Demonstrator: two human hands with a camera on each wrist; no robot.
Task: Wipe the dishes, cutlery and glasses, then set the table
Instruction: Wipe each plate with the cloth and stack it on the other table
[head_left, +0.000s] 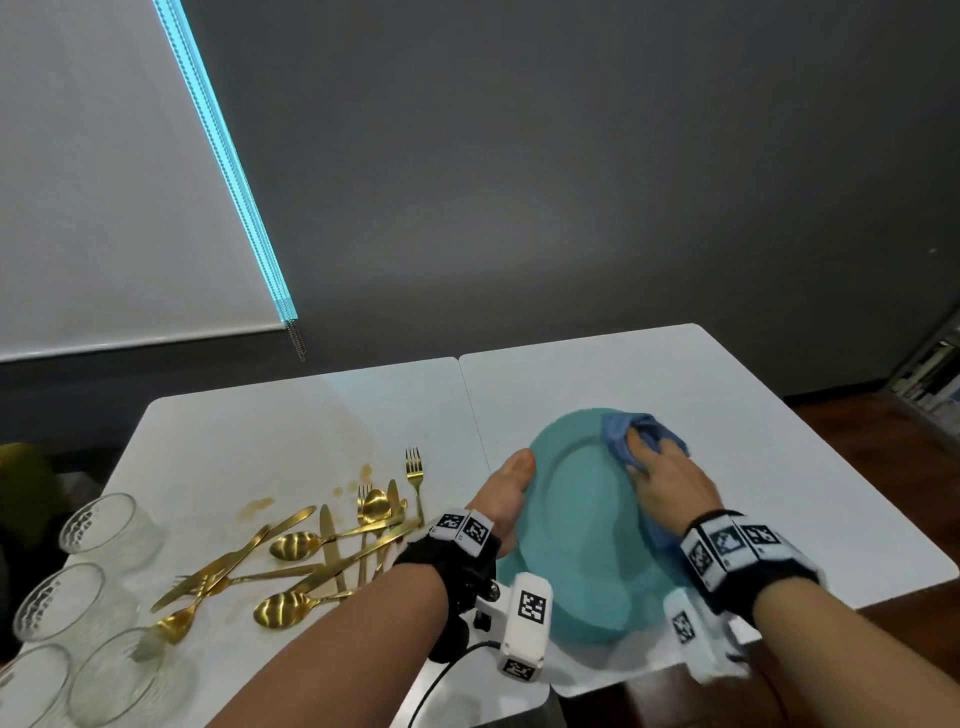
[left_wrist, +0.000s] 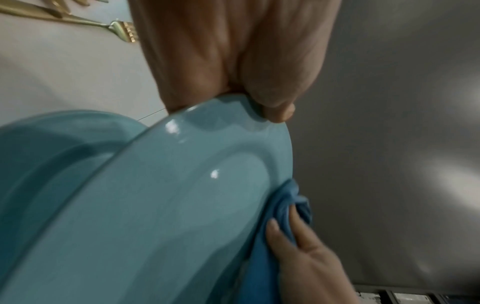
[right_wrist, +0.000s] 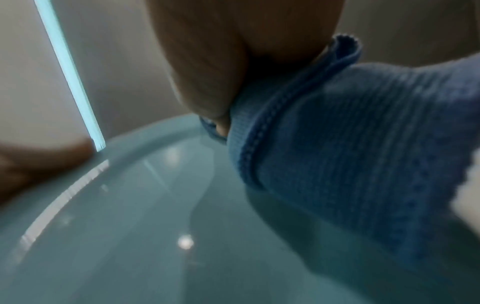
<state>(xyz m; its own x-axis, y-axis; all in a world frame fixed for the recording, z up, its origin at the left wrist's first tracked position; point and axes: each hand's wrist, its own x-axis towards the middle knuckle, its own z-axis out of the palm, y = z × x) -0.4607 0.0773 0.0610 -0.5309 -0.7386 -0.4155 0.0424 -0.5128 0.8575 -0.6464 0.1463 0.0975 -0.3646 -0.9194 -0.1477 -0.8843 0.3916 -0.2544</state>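
Clearly we are early in the job: our left hand (head_left: 501, 499) grips the near-left rim of the teal plate (head_left: 582, 525), thumb on top and fingers curled beneath, holding it tilted above the white tabletop (head_left: 727, 395), while our right hand (head_left: 670, 483) clamps a bunched blue cloth (head_left: 618, 436) against the plate's far right rim. The left wrist view shows a second teal plate (left_wrist: 52, 148) lying under the raised one, whether wiped we cannot tell. To the left, the gold cutlery (head_left: 311, 551) lies in a loose heap and the glasses (head_left: 83, 582) cluster at the corner, seemingly untouched. Brownish stains (head_left: 257, 504) mark the tabletop beside the heap. We judge that nearly all wiping, and all the setting, remains.
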